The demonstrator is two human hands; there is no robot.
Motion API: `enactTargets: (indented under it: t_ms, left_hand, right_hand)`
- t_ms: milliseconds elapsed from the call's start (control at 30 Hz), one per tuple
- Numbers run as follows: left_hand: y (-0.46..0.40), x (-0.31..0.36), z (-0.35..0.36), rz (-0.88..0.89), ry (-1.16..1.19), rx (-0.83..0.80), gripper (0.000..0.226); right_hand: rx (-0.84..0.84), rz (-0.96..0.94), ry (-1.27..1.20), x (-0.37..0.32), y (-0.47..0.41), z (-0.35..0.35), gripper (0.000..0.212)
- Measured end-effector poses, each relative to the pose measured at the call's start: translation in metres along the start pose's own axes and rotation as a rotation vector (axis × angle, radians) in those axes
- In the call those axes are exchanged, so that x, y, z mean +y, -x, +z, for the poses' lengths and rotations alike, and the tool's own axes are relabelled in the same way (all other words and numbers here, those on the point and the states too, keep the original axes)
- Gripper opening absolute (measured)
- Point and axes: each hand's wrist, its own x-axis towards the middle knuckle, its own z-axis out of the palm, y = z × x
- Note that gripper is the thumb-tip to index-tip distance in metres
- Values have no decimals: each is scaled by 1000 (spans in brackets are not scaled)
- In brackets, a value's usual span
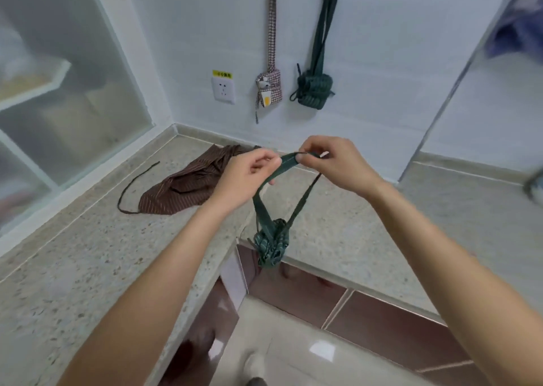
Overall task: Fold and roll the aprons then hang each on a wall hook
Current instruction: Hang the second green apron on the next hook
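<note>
Speckled stone countertop (88,256) below, a left hand (244,177) and right hand (335,162) pinch the neck strap (286,162) of a rolled green apron (271,246) dangling beneath; soft and light, it is probably best carried by that loop.

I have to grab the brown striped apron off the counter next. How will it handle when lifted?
The brown striped apron lies crumpled, so it is probably floppy and will sag. Its loose strap will likely dangle. It looks thin, probably light.
</note>
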Motion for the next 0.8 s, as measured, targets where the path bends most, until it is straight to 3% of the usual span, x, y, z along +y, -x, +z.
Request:
enactTargets:
  t_ms: [67,200,367,467,567,800]
  left_hand:
    - [-30,15,11,36,24,-55,14]
    - [-83,32,25,36,217,-176,21]
    - [-152,45,31,193,308,-263,12]
    - [-195,52,37,411,11,-44,17]
    - [-242,63,46,665,-239,179,20]
    - [-331,76,71,1018,-121,299,18]
  right_hand:
    - [86,17,11,14,-6,-24,9]
    - [105,93,-102,27,-22,-53,11]
    - [168,157,-432,31,-51,-91,5]
    - [205,146,-560,38,-67,-118,19]
    - [196,117,-593,44,-87,-145,17]
    - [399,11,-446,58,-137,-199,19]
